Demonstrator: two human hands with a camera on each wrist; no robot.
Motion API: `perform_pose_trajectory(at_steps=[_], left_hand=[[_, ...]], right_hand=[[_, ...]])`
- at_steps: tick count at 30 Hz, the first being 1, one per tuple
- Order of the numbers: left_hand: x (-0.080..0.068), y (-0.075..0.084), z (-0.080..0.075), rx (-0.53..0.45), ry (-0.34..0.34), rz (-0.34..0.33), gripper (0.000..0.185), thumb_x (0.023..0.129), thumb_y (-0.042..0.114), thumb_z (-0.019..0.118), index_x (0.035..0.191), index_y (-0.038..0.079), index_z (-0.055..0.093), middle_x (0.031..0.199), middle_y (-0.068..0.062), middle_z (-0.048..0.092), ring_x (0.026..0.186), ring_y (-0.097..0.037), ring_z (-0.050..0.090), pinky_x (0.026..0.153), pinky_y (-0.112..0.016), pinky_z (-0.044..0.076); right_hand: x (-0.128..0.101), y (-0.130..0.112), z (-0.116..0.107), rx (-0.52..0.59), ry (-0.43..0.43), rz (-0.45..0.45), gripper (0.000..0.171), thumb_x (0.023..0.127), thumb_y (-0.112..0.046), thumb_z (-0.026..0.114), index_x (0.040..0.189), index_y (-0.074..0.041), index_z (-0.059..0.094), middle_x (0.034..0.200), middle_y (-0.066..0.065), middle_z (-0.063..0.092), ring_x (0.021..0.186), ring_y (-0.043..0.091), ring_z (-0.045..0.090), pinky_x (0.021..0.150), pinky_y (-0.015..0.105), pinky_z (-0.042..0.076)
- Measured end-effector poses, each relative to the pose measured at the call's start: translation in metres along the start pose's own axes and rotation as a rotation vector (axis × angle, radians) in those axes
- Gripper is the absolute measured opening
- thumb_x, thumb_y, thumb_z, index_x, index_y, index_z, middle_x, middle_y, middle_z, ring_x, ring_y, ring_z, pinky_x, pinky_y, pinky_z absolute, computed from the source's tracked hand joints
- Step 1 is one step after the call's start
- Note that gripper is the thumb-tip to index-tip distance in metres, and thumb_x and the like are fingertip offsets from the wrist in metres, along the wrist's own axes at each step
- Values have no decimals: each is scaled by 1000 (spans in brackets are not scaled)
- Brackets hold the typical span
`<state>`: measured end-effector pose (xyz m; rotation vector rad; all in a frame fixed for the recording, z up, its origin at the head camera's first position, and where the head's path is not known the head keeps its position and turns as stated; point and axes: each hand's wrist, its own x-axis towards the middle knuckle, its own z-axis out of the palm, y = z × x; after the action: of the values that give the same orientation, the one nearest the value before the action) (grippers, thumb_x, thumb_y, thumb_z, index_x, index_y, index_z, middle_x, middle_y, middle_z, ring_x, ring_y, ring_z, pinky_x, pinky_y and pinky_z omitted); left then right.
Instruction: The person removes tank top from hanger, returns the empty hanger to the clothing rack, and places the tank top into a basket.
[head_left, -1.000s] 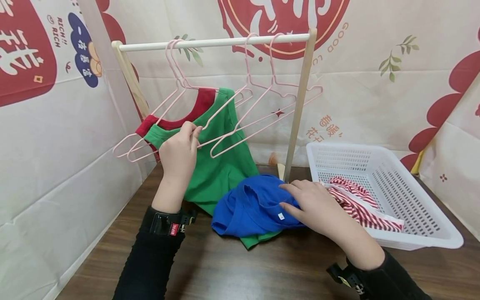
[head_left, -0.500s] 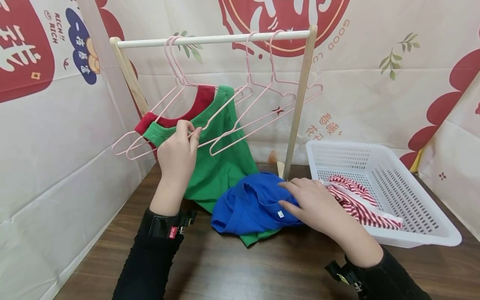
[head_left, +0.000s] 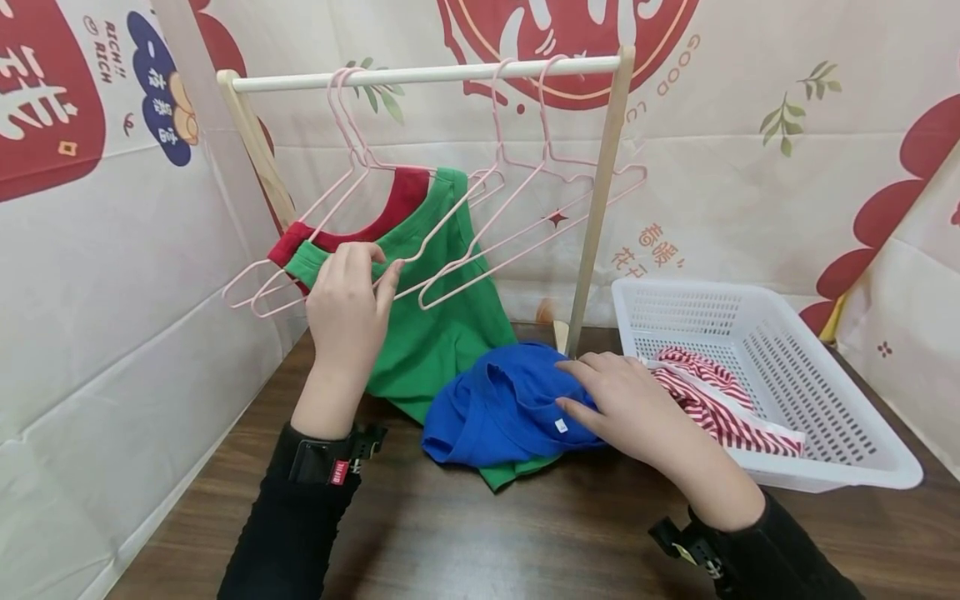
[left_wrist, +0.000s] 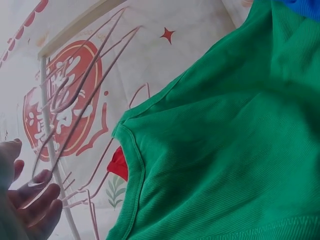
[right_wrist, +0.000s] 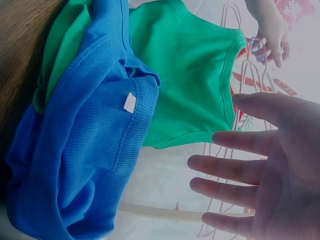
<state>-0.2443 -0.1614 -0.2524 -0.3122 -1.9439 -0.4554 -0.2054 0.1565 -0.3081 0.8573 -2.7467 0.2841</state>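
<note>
In the head view my left hand (head_left: 345, 312) is at the near end of a bare pink hanger (head_left: 459, 208). Its thumb and fingers stand apart around the wire. The left wrist view shows the loosely bent fingers (left_wrist: 37, 207) with the hanger tip right at a fingertip. A green sleeveless top (head_left: 442, 333) hangs on a pink hanger at the left, in front of a red garment (head_left: 408, 200) on another. My right hand (head_left: 626, 408), fingers straight and spread, is over the right side of a crumpled blue garment (head_left: 480, 421) with a small white tag.
A wooden rack with a white rail (head_left: 435, 77) carries the hangers, including another bare one at the right. Beside it a white basket (head_left: 862, 442) contains a red-and-white striped garment (head_left: 712, 400). The green top's lower part runs under the blue garment on the wooden table (head_left: 450, 550).
My left thumb and fingers have parted from their pinch on the hanger, and the hand has shifted slightly left. The right hand has stayed at the blue garment.
</note>
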Motion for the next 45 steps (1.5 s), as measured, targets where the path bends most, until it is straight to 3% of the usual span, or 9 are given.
perform_pose_trajectory(at_steps=[10, 16, 20, 25, 32, 40, 45], left_hand=[[-3, 9, -5, -47, 114, 164, 26, 93, 25, 66, 92, -1, 61, 88, -16, 62, 79, -33, 59, 69, -42, 50], [-7, 18, -10, -71, 153, 246, 24, 93, 24, 62, 88, 0, 62, 80, -15, 64, 69, -31, 61, 57, -40, 50], [-11, 23, -11, -78, 118, 294, 25, 94, 24, 61, 86, 1, 64, 76, -14, 65, 62, -29, 60, 49, -37, 48], [-16, 28, -9, -109, 70, 322, 24, 93, 24, 61, 86, 1, 67, 77, -12, 67, 62, -28, 62, 50, -37, 49], [-25, 33, -4, -109, -51, 334, 18, 92, 22, 64, 84, 6, 67, 73, -7, 67, 59, -21, 61, 43, -29, 40], [-32, 33, 2, -93, -89, 371, 16, 89, 19, 68, 80, 7, 65, 65, -3, 62, 47, -17, 50, 38, -25, 28], [-35, 38, 4, -99, -123, 370, 16, 90, 20, 66, 80, 9, 65, 63, -2, 61, 45, -17, 48, 38, -25, 27]], right_hand=[[0, 0, 0, -7, 5, -23, 46, 92, -33, 68, 129, -6, 62, 117, 13, 64, 109, 31, 58, 89, 53, 47], [2, 1, 3, -18, 7, -48, 46, 91, -32, 68, 128, -5, 62, 116, 15, 64, 106, 32, 60, 88, 52, 48], [5, 1, 8, -36, 4, -68, 47, 91, -33, 68, 127, -3, 62, 116, 16, 65, 105, 33, 61, 88, 51, 49], [8, -1, 17, -55, 6, -109, 48, 90, -35, 69, 124, -2, 64, 114, 16, 65, 105, 32, 61, 89, 50, 49], [10, -4, 31, -64, -34, -122, 45, 90, -36, 68, 122, -4, 65, 112, 12, 64, 106, 30, 60, 88, 51, 48], [12, -4, 43, -50, -96, -89, 47, 91, -38, 67, 126, -7, 64, 115, 12, 62, 108, 30, 59, 90, 51, 46], [13, -5, 45, -41, -119, -100, 49, 91, -39, 68, 131, -12, 62, 121, 13, 59, 113, 31, 56, 94, 53, 44]])
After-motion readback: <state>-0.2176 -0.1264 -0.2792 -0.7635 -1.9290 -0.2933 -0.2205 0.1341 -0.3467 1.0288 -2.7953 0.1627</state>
